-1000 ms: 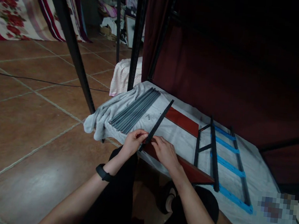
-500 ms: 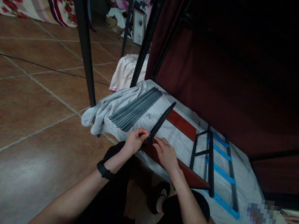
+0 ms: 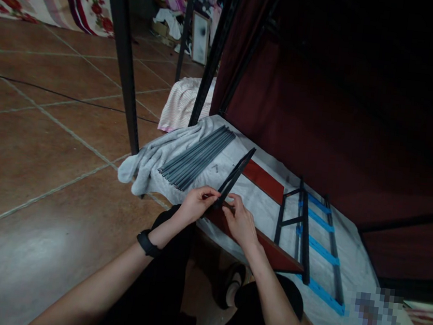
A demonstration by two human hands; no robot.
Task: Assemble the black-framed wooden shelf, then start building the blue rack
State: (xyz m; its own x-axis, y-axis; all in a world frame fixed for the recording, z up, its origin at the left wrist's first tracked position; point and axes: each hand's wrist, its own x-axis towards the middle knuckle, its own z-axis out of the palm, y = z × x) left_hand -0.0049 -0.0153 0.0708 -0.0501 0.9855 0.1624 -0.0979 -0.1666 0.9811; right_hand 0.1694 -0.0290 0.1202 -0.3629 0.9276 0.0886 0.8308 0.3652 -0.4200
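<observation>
My left hand (image 3: 198,202) pinches the near end of a narrow black metal frame (image 3: 236,174), its thumb and forefinger closed on the left side. The frame stands tilted, its far end pointing away from me. At the right side of that same end is my right hand (image 3: 241,224), thumb and forefinger bent together; whatever lies between them is too small to make out. Below both hands runs a reddish-brown board (image 3: 276,252), joined or resting at its right end against a black ladder-like frame (image 3: 305,235).
Grey metal tubes (image 3: 198,158) lie bundled on the pale blanket (image 3: 266,210). Small hardware pieces (image 3: 215,168) sit beside them. Beyond is a second red board (image 3: 265,181). Blue strips (image 3: 325,222) cross the frame parts at right. A black post (image 3: 124,58) rises at left.
The black frame has turned slightly, so a gap shows between its two bars. My right fingers have bent more and lifted a little at its near end.
</observation>
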